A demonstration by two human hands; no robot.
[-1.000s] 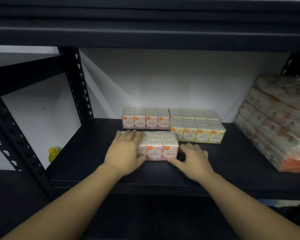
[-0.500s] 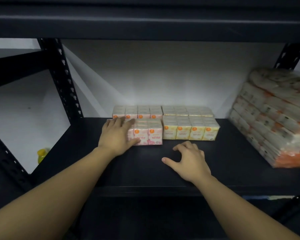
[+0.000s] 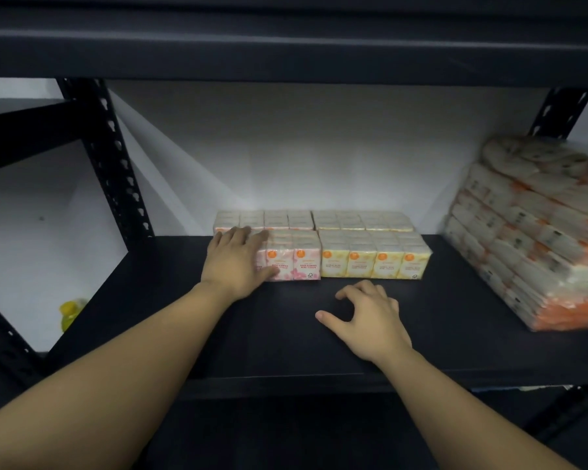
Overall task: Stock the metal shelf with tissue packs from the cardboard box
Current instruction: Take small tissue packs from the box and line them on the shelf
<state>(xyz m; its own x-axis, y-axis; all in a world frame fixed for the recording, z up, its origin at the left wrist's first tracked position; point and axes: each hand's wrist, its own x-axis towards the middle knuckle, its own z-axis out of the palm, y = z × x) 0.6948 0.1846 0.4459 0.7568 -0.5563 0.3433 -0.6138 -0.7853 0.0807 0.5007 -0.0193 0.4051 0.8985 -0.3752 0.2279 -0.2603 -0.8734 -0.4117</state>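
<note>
A pink tissue pack [image 3: 294,257] stands on the black metal shelf [image 3: 286,334], in front of another pink pack [image 3: 263,220] at the back. My left hand [image 3: 235,262] rests flat on the front pink pack's left end, fingers straight, covering part of it. To its right sit two yellow tissue packs, one in front [image 3: 375,256] and one behind [image 3: 362,220]. My right hand [image 3: 367,320] rests on the bare shelf board in front of the yellow packs, fingers loosely curled, holding nothing. The cardboard box is out of view.
A tall stack of orange-and-white wrapped tissue bundles [image 3: 537,232] fills the shelf's right end. Perforated black uprights stand at the back left [image 3: 116,157] and back right [image 3: 557,110]. An upper shelf beam [image 3: 286,45] hangs overhead. A yellow object [image 3: 70,313] lies beyond the left side.
The front pink pack has slid back against the rear pink pack, beside the yellow packs. My right hand let go of it and drew back onto the bare shelf.
</note>
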